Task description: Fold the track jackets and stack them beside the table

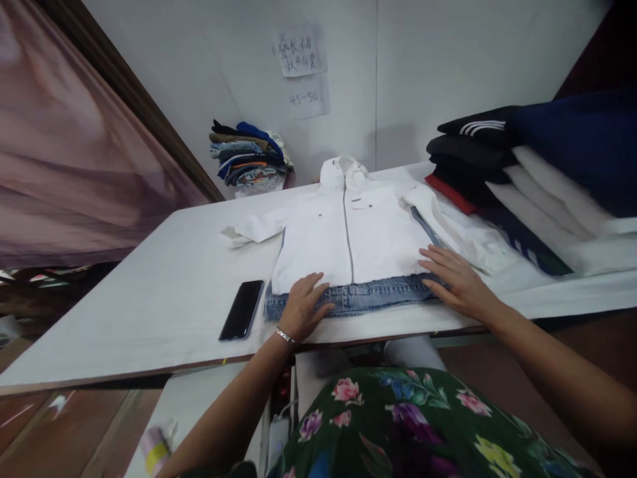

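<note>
A white zip-up jacket (313, 239) with a stand-up collar lies front side up before me, zipper running down its middle. Beneath its lower edge shows a strip of blue denim (378, 297), with more denim peeking out at the jacket's right side. My left hand (304, 307) lies flat on the jacket's lower left edge and the denim, fingers stretched out. At the lower right, my right hand (455, 282) rests with fingers spread on the jacket's edge and the denim. Both sleeves extend outward, the left one folded back at its end.
A black phone (241, 310) lies left of the jacket on the white table (149, 292). Folded clothes (253, 156) are stacked at the back left. A larger clothes pile (522, 179) leans at the right. Papers with handwriting (301, 56) hang on the wall.
</note>
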